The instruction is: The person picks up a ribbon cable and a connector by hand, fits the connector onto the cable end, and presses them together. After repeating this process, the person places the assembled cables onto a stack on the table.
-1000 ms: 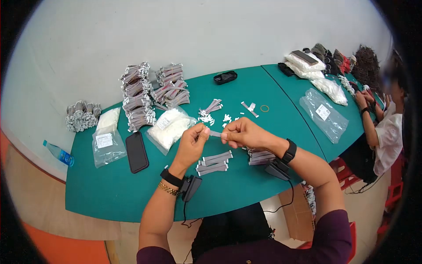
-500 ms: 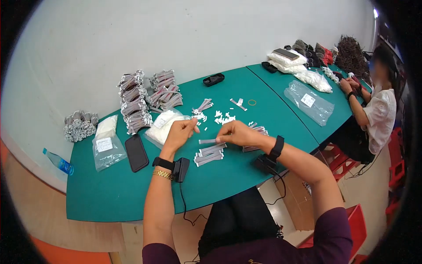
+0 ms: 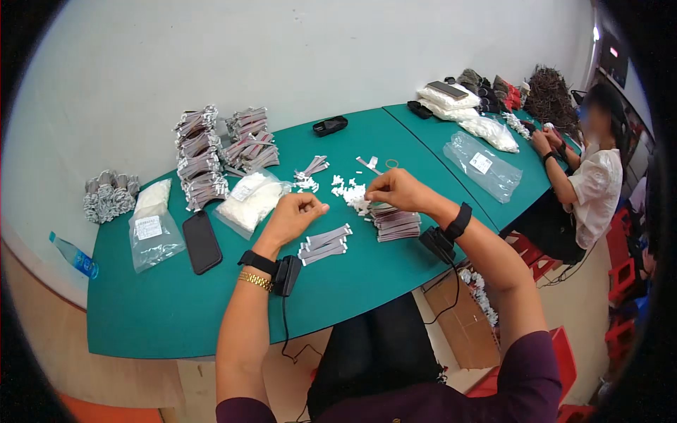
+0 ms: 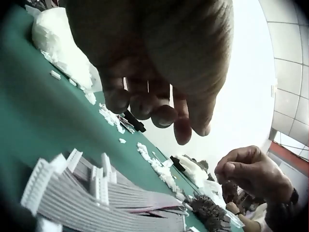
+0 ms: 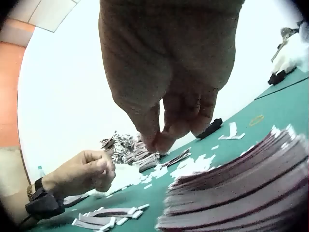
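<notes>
Above the table my left hand (image 3: 296, 220) hangs with loosely bent fingers, its thumb beside the index finger and nothing visible between them. Just in front of it, several grey flat ribbon cables (image 3: 324, 244) with white end connectors lie loosely. My right hand (image 3: 398, 192) is bent loosely too, thumb and index fingertips together and no object showing there. Those fingertips (image 5: 159, 145) overlap the edge of a heap of small white connectors (image 3: 349, 192). Beneath the right hand lies a thick stack of ribbon cables (image 3: 396, 224), partly covered by it.
Tall cable bundles (image 3: 201, 158) stand at the back left, near bags of white pieces (image 3: 254, 201) and a dark phone (image 3: 202, 242). A clear plastic bag (image 3: 486, 166), a rubber band (image 3: 391, 163) and a black case (image 3: 330, 125) lie farther off. Another person (image 3: 589, 176) sits right.
The ribbon cable held between both hands a second ago was laid onto the loose cables by my right hand. That hand has since moved off right, over the connector heap and stack.
</notes>
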### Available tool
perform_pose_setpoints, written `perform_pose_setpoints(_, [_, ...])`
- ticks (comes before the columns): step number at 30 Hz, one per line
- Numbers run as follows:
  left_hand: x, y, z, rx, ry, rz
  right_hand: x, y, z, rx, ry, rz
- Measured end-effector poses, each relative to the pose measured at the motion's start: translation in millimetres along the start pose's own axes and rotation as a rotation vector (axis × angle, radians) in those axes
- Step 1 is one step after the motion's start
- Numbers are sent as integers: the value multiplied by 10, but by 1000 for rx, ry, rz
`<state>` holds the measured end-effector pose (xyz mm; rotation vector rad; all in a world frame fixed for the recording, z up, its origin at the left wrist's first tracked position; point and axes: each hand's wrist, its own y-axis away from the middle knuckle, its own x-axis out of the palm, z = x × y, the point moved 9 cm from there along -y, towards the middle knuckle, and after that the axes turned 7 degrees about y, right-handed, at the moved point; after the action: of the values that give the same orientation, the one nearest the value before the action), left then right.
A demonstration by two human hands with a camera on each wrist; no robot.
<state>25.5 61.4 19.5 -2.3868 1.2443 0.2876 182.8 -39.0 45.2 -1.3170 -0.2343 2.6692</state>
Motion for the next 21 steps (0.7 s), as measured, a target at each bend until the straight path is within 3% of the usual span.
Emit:
perform_pose_setpoints(7, [145, 38, -3, -35, -20, 43, -142, 176, -280, 102, 102, 137])
perform_pose_setpoints(21, [206, 43, 3, -87, -42, 35, -13, 188, -394, 35, -47, 228])
